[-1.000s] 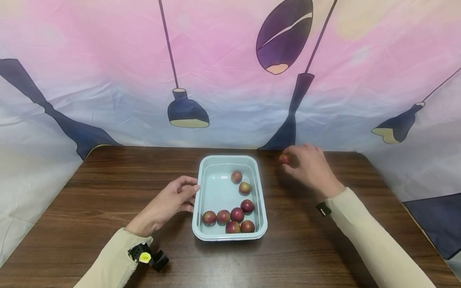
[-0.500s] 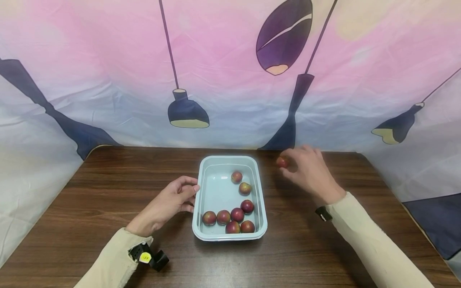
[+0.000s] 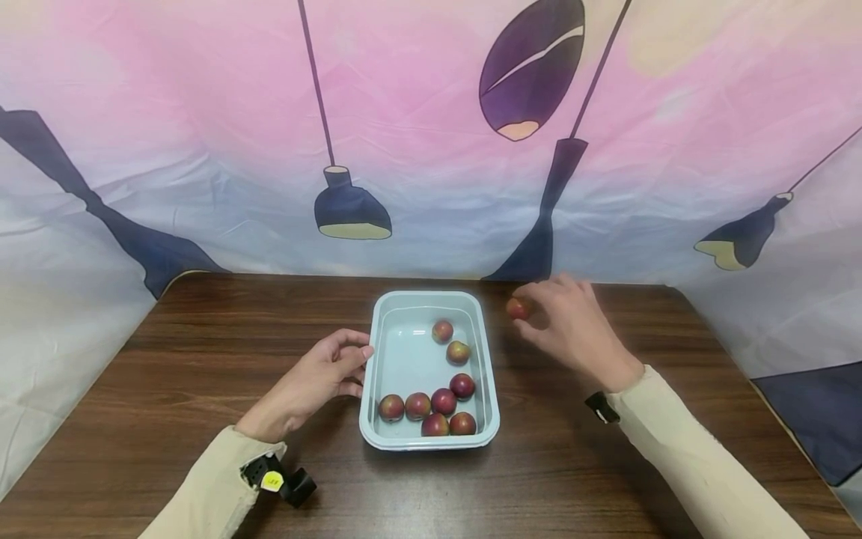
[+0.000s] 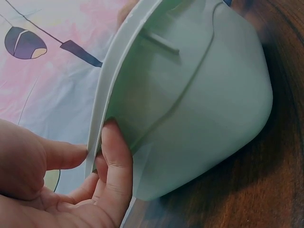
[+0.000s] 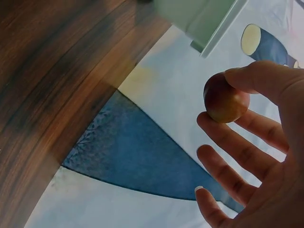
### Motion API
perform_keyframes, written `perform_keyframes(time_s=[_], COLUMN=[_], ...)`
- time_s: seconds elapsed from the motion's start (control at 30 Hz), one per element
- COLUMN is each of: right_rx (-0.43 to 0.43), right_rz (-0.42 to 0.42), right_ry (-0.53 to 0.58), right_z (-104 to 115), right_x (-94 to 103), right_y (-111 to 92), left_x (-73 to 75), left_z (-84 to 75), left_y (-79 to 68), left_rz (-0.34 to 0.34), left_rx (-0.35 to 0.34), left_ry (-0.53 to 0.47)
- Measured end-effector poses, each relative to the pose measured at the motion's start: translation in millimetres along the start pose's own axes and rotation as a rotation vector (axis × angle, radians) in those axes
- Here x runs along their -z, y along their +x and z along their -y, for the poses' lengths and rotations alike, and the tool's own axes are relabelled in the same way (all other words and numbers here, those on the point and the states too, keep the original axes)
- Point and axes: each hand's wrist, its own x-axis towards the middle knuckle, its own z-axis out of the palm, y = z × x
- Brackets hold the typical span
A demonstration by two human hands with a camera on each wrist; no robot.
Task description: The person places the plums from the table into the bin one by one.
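Observation:
A pale blue-green plastic tray (image 3: 408, 365) stands in the middle of the table, with several red and yellowish plums in it. Most of those plums (image 3: 444, 401) are gathered at its near end, and two (image 3: 459, 352) lie toward the far right. My left hand (image 3: 322, 380) pinches the tray's left rim, thumb on top and fingers beneath, as the left wrist view shows. Right of the tray, my right hand (image 3: 572, 326) holds one plum (image 5: 226, 99) between thumb and fingertips, raised off the table; the other fingers are spread.
The dark wood-grain table (image 3: 202, 337) reaches back to a hanging cloth (image 3: 236, 150) printed with lamps. The cloth also closes in both sides. A wrist camera (image 3: 296, 486) sticks out from the left sleeve.
My right hand has moved a little left and nearer to me, bringing its plum closer to the tray. The left hand and the tray have stayed put.

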Motion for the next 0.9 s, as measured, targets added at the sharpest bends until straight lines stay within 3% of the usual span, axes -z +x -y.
perform_keyframes(time_s=[0.5,0.9], right_rx=[0.077,0.112], right_rz=[-0.035,-0.047], right_ry=[0.030,0.084], right_z=[23,41], right_x=[6.2,6.7], right_y=[0,0], left_x=[-0.9,0.1], left_z=[-3.8,-4.7], left_y=[-1.5,-1.5], left_rz=[-0.025,-0.009], left_rx=[0.034,0.018], left_ry=[0.030,0.024])
